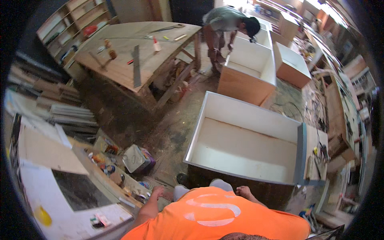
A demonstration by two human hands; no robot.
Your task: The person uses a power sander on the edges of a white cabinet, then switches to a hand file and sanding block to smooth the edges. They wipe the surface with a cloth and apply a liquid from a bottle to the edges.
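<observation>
My left hand [158, 192] hangs low at my left side, beside a bench edge with clutter on it. Its fingers look loosely curled, and nothing shows in them. On the other side, my right hand [242, 191] is closed like a fist near the front wall of a large open cabinet box [244, 138]. I see nothing in that hand, and a small gap seems to part it from the box. The box lies with its open side up, white inside, with a grey strip [300, 154] along its right end.
Another person [226, 24] bends over further white-lined cabinet boxes [250, 60]. At the back left stands a wooden worktable [116, 44] with a handsaw [168, 28] and a white bottle [156, 45]. A square container [138, 159] sits on the floor. A drill [323, 152] lies at right.
</observation>
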